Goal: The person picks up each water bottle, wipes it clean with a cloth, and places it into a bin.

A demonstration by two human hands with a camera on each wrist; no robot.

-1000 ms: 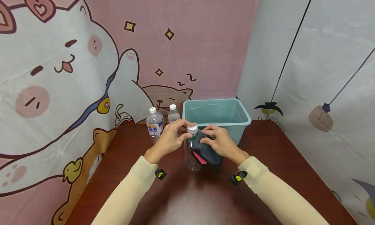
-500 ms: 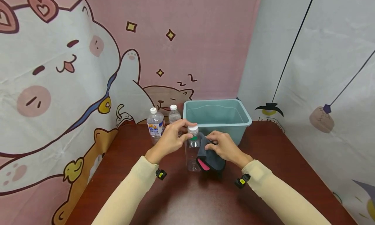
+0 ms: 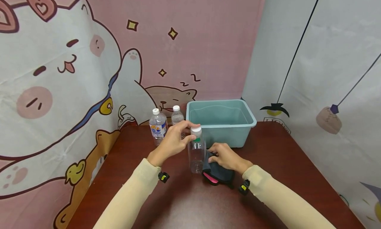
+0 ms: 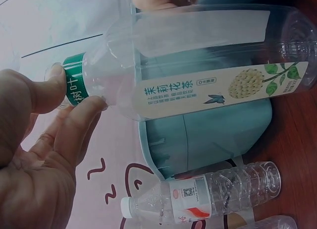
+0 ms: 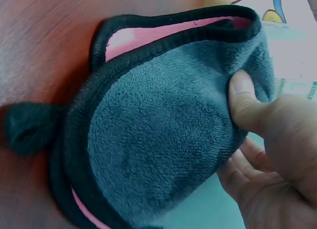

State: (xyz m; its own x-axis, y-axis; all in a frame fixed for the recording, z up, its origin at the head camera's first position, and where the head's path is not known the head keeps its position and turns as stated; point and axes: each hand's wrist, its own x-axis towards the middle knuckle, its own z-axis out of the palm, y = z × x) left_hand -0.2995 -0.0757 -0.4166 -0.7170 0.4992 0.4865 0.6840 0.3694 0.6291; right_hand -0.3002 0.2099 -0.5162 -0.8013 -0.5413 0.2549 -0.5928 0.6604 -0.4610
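My left hand pinches the capped neck of a clear plastic bottle, which stands upright on the table. In the left wrist view the bottle shows a green neck band and a pale label with a flower and a butterfly. Just right of it, my right hand grips a dark grey plush cleaning cloth, thumb on top and fingers behind. The right wrist view shows the cloth folded over, with black edging, a pink underside and a black loop, low over the tabletop.
A light teal plastic bin stands behind the bottle. Two more clear bottles with white caps, a labelled one and a smaller one, stand to its left. The brown table meets printed wall cloths behind and at the right.
My right hand has moved the cloth down from the bottle's neck, past its side, to low beside its base. My left hand keeps its hold on the bottle's neck.
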